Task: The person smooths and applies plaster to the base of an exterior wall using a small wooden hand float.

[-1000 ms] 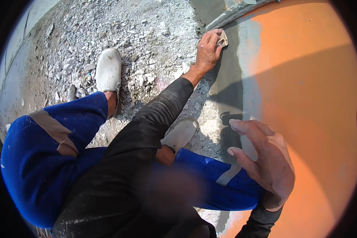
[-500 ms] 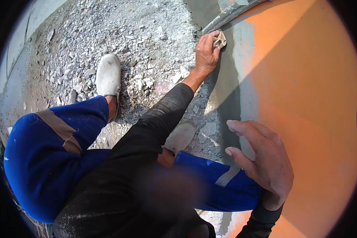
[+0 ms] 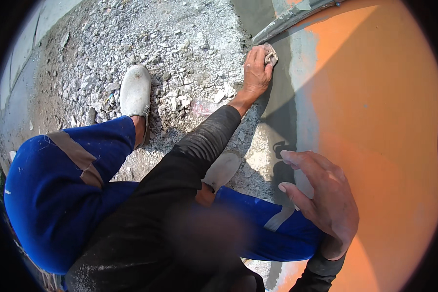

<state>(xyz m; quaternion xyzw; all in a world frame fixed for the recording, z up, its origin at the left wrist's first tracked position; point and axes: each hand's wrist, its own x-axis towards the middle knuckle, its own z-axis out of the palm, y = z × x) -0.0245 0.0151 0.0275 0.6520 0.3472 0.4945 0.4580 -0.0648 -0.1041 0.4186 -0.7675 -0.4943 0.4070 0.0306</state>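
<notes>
My left hand (image 3: 257, 73) reaches far forward, its fingers closed round a crumpled beige rag (image 3: 271, 55). The rag touches the smooth grey cement band (image 3: 283, 92) along the foot of the orange wall (image 3: 374, 112), close to the end of a grey ledge (image 3: 287, 20). Nearer to me, my right hand (image 3: 326, 197) is held in front of the wall, thumb and fingers apart with nothing between them. Its fingertips look dusted with pale powder. Whether it touches the wall I cannot tell.
Broken grey rubble (image 3: 180, 63) covers the ground left of the band. My pale clog (image 3: 135, 91) stands on it, and another clog (image 3: 223, 170) is partly behind my left arm. A clear plastic scrap (image 3: 204, 108) lies among the stones. Paving (image 3: 22, 73) runs along the far left.
My left hand with the rag has shifted slightly toward me along the cement band. A small dark curved shape now shows on the band beside my right fingertips. My right hand has barely moved.
</notes>
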